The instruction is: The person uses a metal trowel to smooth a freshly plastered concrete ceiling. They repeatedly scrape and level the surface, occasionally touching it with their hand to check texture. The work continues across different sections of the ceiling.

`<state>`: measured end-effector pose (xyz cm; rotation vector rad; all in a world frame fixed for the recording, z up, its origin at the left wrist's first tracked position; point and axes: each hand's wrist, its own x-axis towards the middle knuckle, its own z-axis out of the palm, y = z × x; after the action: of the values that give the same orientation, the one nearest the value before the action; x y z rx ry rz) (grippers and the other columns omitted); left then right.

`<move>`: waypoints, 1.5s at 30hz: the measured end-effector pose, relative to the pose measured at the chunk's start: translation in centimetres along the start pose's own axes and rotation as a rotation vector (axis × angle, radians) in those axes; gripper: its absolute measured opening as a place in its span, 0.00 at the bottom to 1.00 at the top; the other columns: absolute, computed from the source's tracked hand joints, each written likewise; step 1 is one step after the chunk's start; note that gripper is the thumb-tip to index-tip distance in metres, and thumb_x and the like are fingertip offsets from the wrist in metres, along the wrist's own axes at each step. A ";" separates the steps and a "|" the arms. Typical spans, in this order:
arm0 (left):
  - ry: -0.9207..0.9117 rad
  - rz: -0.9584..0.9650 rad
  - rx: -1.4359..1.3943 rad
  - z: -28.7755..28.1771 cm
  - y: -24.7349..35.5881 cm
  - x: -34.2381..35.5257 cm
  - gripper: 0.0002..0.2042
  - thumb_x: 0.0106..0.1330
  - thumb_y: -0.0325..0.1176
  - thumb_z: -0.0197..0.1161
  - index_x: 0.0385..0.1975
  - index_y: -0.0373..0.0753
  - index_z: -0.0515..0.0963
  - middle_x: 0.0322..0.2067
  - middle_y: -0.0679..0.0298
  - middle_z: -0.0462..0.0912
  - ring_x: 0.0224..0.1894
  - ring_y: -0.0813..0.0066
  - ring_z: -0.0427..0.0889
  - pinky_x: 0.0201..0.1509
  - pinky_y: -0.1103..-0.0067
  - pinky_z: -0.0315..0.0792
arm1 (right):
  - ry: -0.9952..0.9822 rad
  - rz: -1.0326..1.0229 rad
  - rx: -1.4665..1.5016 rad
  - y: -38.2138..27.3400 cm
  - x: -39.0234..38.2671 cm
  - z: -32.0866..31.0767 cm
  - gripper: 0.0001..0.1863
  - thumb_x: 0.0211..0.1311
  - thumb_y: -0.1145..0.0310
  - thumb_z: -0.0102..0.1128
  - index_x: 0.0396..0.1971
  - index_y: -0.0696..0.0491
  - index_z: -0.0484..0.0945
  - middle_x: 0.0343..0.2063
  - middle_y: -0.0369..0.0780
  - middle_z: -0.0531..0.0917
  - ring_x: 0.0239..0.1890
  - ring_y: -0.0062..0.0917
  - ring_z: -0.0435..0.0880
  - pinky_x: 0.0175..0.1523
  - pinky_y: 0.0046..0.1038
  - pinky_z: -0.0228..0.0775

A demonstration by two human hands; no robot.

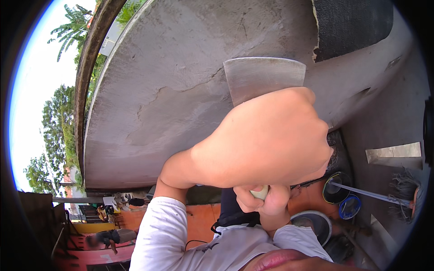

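Note:
My left hand (pixel 257 140) fills the middle, fingers curled down around a wide metal scraper, whose flared blade (pixel 264 72) shows above my knuckles against a curved, cracked grey plaster surface (pixel 149 90). Just below, my right hand (pixel 266 203) is closed on a pale rounded piece (pixel 258 193), apparently the scraper's handle; most of that handle is hidden by my left hand. A dark rough sheet (pixel 350 27) lies on the grey surface at the upper right, beyond the blade.
A bucket (pixel 323 226), blue-rimmed round container (pixel 348 207), mop (pixel 402 203) and metal strip (pixel 393 153) are at the right. Orange flooring (pixel 307 201) shows below. A person in dark clothing (pixel 113 237) is at the lower left. A wooden edge (pixel 83 90) borders the trees.

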<state>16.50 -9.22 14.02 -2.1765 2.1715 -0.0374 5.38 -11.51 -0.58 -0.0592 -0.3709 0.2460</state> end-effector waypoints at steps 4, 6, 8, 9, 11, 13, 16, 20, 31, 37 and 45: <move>0.069 -0.067 0.036 0.2 0.4 -0.9 0.12 0.34 0.40 0.65 0.03 0.48 0.67 0.08 0.69 0.71 0.17 0.69 0.68 0.27 0.76 0.62 | 0.051 0.018 -0.194 0.1 0.5 1.3 0.21 0.77 0.51 0.40 0.31 0.54 0.66 0.12 0.34 0.63 0.08 0.15 0.54 0.10 0.20 0.46; 0.075 -0.034 0.031 -0.1 0.0 -0.8 0.12 0.34 0.41 0.65 0.03 0.49 0.67 0.08 0.70 0.71 0.18 0.69 0.68 0.26 0.76 0.62 | 0.042 -0.026 -0.172 0.1 1.1 1.8 0.20 0.77 0.52 0.40 0.32 0.53 0.66 0.11 0.35 0.63 0.08 0.15 0.54 0.10 0.21 0.46; 0.060 0.012 0.020 -0.7 -0.5 -0.5 0.13 0.36 0.41 0.64 0.03 0.49 0.66 0.08 0.71 0.70 0.18 0.69 0.67 0.26 0.76 0.62 | 0.036 -0.038 -0.141 0.0 1.4 2.3 0.19 0.77 0.53 0.40 0.32 0.52 0.66 0.11 0.35 0.63 0.08 0.16 0.53 0.10 0.21 0.46; 0.059 0.029 0.010 -1.0 -0.6 -0.5 0.13 0.37 0.42 0.64 0.03 0.49 0.66 0.08 0.71 0.70 0.18 0.69 0.66 0.25 0.76 0.62 | 0.036 -0.029 -0.121 0.0 1.4 2.5 0.18 0.77 0.53 0.40 0.32 0.52 0.66 0.10 0.35 0.63 0.08 0.16 0.53 0.10 0.21 0.46; 0.084 0.050 -0.024 -1.2 -0.4 -0.4 0.14 0.37 0.42 0.64 0.03 0.50 0.65 0.08 0.72 0.69 0.17 0.70 0.65 0.24 0.76 0.61 | 0.051 -0.019 -0.126 0.0 1.3 2.8 0.18 0.77 0.52 0.39 0.33 0.51 0.66 0.10 0.35 0.63 0.08 0.16 0.52 0.11 0.21 0.46; 0.098 0.043 -0.030 -0.9 -0.1 -0.3 0.13 0.36 0.42 0.63 0.03 0.50 0.65 0.08 0.73 0.69 0.17 0.71 0.65 0.23 0.76 0.61 | 0.082 -0.018 -0.176 0.1 0.8 3.2 0.20 0.77 0.50 0.39 0.33 0.51 0.66 0.10 0.35 0.62 0.08 0.17 0.52 0.11 0.21 0.47; 0.126 0.011 -0.050 -0.4 -0.3 -1.6 0.14 0.37 0.43 0.63 0.03 0.50 0.65 0.07 0.73 0.69 0.18 0.72 0.65 0.23 0.76 0.61 | 0.151 -0.018 -0.254 1.5 0.8 3.0 0.21 0.78 0.48 0.37 0.34 0.51 0.66 0.10 0.35 0.62 0.08 0.17 0.53 0.12 0.21 0.48; 0.108 0.089 -0.026 -1.9 -0.8 -0.4 0.14 0.40 0.43 0.62 0.02 0.50 0.65 0.07 0.73 0.69 0.20 0.72 0.67 0.23 0.76 0.61 | 0.046 -0.034 -0.257 -0.1 1.3 3.2 0.23 0.78 0.46 0.36 0.35 0.52 0.66 0.11 0.35 0.62 0.09 0.17 0.52 0.13 0.21 0.47; 0.059 -0.112 -0.041 -0.6 0.1 -0.6 0.14 0.40 0.39 0.63 0.02 0.43 0.68 0.09 0.67 0.72 0.21 0.66 0.71 0.24 0.74 0.68 | 0.146 0.037 -0.253 -0.6 0.8 3.0 0.26 0.79 0.44 0.32 0.30 0.52 0.64 0.09 0.35 0.61 0.08 0.16 0.51 0.12 0.20 0.45; 0.151 -0.096 -0.063 -1.0 0.3 -0.4 0.15 0.43 0.37 0.61 0.02 0.41 0.68 0.07 0.63 0.69 0.18 0.64 0.70 0.22 0.72 0.68 | 0.165 0.018 -0.232 -0.6 0.7 4.3 0.25 0.79 0.48 0.33 0.28 0.52 0.63 0.09 0.33 0.60 0.08 0.15 0.52 0.11 0.19 0.45; 0.205 -0.115 -0.039 -1.3 0.2 -0.1 0.16 0.47 0.37 0.60 0.02 0.38 0.69 0.07 0.59 0.67 0.14 0.60 0.70 0.20 0.70 0.70 | 0.096 -0.043 -0.101 -0.2 0.2 3.0 0.23 0.80 0.54 0.33 0.47 0.61 0.69 0.26 0.33 0.65 0.11 0.15 0.58 0.11 0.19 0.48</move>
<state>16.22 -9.17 15.27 -2.4144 2.1602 -0.2364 4.48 -11.63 2.35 -0.1614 -0.2890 0.1807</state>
